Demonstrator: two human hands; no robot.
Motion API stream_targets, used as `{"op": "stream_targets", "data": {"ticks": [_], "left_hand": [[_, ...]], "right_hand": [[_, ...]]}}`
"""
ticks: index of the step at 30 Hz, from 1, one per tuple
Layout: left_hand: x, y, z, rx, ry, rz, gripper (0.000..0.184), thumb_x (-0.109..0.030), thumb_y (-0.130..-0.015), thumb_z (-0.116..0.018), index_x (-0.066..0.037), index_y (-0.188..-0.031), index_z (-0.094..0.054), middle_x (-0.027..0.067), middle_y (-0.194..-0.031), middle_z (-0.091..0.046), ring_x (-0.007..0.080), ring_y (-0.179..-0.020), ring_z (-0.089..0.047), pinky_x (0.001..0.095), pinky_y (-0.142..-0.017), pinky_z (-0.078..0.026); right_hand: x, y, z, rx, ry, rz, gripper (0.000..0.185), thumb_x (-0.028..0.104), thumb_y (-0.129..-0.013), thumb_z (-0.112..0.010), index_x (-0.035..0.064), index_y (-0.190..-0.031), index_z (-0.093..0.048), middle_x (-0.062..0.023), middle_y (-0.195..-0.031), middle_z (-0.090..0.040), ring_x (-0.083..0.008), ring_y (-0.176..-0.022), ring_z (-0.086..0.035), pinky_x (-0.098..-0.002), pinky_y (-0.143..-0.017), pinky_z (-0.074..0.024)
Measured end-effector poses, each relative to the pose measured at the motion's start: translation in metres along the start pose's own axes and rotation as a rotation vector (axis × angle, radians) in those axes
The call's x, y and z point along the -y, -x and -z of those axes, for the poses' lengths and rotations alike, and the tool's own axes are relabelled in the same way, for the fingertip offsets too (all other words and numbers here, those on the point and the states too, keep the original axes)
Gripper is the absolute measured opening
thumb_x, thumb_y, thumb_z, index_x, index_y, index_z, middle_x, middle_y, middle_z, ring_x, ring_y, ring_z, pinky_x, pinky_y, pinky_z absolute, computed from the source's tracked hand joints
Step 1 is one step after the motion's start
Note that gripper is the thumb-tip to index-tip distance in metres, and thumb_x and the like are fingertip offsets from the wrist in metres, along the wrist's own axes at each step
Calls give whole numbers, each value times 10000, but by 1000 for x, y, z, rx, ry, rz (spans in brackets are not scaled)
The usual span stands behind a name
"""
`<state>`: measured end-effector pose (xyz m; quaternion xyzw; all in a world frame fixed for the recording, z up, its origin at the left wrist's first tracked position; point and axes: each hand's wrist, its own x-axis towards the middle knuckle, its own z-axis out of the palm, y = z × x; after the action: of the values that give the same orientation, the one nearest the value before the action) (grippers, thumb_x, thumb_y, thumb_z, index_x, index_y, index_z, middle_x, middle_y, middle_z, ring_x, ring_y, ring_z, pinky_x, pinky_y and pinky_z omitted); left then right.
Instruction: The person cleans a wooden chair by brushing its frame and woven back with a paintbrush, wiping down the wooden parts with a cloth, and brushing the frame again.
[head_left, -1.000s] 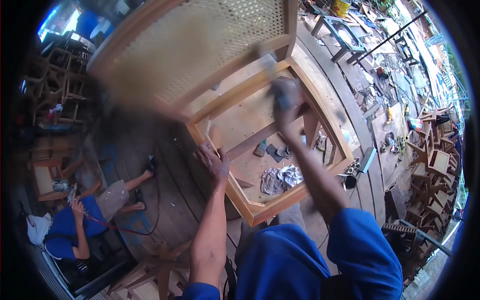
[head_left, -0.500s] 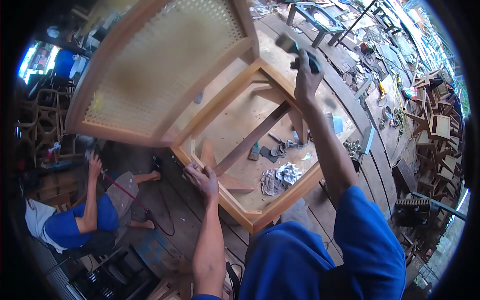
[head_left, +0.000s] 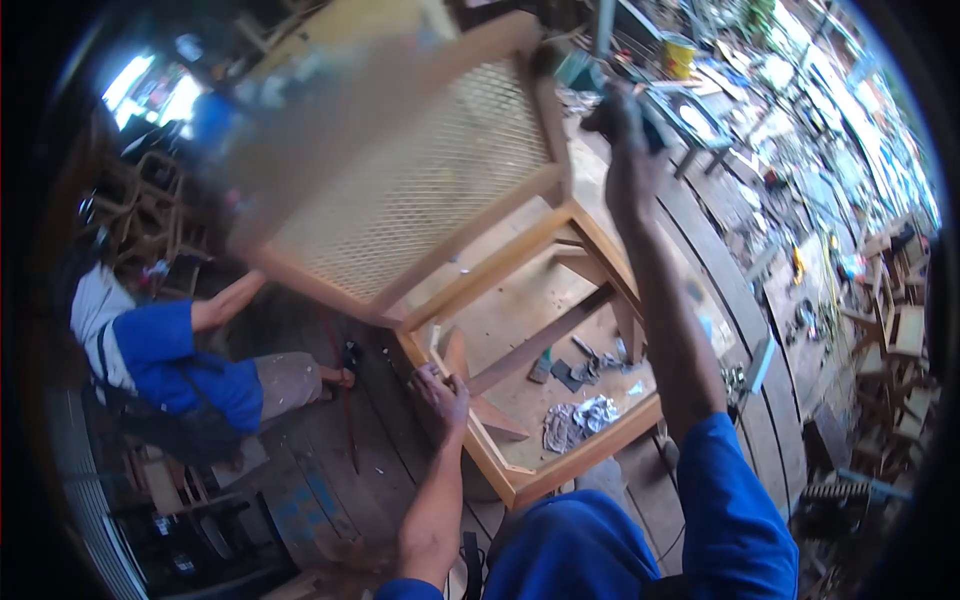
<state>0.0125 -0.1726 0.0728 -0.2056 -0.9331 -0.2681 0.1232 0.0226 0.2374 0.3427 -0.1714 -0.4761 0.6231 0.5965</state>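
A wooden chair stands tilted before me, with a woven cane backrest and an open seat frame. My left hand grips the left rail of that seat frame. Raised beside the far corner of the backrest, my right hand is closed round a dark greenish hand tool; blur hides its exact kind. Through the seat opening I see a green-handled brush, a dark flat piece and a crumpled rag below. Part of the backrest's upper left is hazy.
At the left a co-worker in blue sits low, one arm reaching behind the backrest. Chair parts are piled at the right. A yellow can and a small bench stand at the back amid scattered scraps.
My view has shifted, so the chair appears lower and further right. My right hand with the tool has moved up towards the backrest's far corner. My left hand keeps its hold.
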Motion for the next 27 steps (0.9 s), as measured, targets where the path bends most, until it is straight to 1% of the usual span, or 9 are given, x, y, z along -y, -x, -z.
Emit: {"op": "stream_targets", "data": {"ticks": [5,7,11,12,17,21,23,25,27], "left_hand": [[-1,2,0,-5,86,35,354,-112,-768,-674,-33,-1081,-528,219,-1062,-567,445,-1058,-530,568,-958,-416],[6,5,-12,-7,151,48,375,-109,-765,-688,-37,-1098,-533,223,-1084,-564,446,-1096,-509,572,-986,-404],[15,5,-24,-98,15,-48,380,-107,-772,-693,-41,-1111,-536,215,-1104,-563,426,-1130,-502,569,-1005,-397],[17,0,-26,-116,-46,-94,385,-109,-771,-697,-42,-1114,-536,208,-1112,-565,419,-1136,-501,564,-1005,-398],[0,5,-7,-41,136,57,413,-123,-773,-718,-40,-1127,-524,183,-1107,-564,402,-1126,-507,550,-989,-407],[-4,4,10,-70,100,43,410,-138,-762,-717,-45,-1105,-511,185,-1088,-546,395,-1116,-511,542,-963,-423],[-2,2,8,-62,70,28,421,-163,-762,-717,-46,-1103,-501,204,-1107,-534,401,-1115,-511,543,-947,-433],[2,3,8,-26,97,44,432,-177,-769,-719,-48,-1120,-501,206,-1120,-530,404,-1116,-511,547,-952,-430],[1,4,5,5,120,55,444,-190,-776,-720,-51,-1137,-502,209,-1133,-527,406,-1117,-512,551,-957,-427]], "right_hand": [[40,31,-80,93,554,364,181,145,-1041,-655,58,-1187,-718,-61,-938,-725,-123,-799,-662,-291,-719,-537],[16,109,-116,336,509,446,152,-6,-913,-655,32,-1059,-667,-197,-964,-644,-414,-869,-615,-441,-752,-504],[53,237,-183,1223,179,58,372,16,-814,-688,57,-1183,-673,-169,-1026,-654,-395,-1002,-655,-451,-874,-521],[63,247,-192,1300,242,199,390,12,-805,-695,57,-1192,-680,-156,-1028,-659,-366,-1009,-665,-441,-880,-522],[16,184,-155,812,326,88,482,-155,-840,-483,26,-1246,-672,-93,-1146,-677,-206,-1025,-646,-329,-945,-517],[35,146,-45,256,467,202,308,13,-1040,-539,25,-1329,-647,-52,-1137,-644,-147,-913,-622,-288,-783,-554],[44,169,37,316,604,327,260,184,-1075,-601,4,-1238,-697,-59,-1055,-686,-137,-811,-615,-291,-710,-517],[91,226,93,375,898,-107,321,233,-1105,-532,-18,-1232,-686,-96,-967,-666,-192,-899,-618,-341,-823,-496],[104,284,158,398,924,-153,269,216,-1085,-584,-13,-1138,-715,-60,-878,-638,-140,-769,-587,-309,-715,-480]]}}
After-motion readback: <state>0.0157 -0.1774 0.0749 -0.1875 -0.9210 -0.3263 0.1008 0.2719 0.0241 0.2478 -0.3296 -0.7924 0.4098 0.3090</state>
